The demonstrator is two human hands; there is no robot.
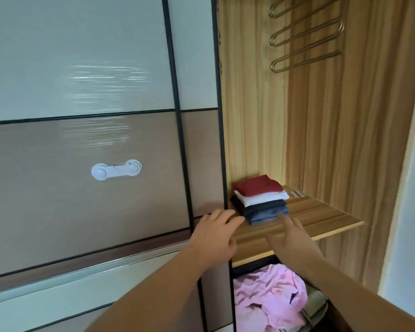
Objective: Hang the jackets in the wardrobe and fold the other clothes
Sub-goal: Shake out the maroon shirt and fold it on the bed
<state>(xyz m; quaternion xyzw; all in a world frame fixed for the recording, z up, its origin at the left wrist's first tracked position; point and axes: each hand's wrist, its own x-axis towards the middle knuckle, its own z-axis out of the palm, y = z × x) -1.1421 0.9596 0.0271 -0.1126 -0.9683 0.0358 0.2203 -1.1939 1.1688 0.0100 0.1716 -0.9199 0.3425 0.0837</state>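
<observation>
While the left hand (217, 232) rests flat on the wardrobe door edge (222, 140), the right hand (291, 237) (fingers straight) touches the folded stack (261, 200)

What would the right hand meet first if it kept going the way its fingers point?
Most likely the folded stack on the wooden shelf: the right hand reaches open, fingertips close to its bottom blue-grey layer. Contact can't be judged.
</observation>
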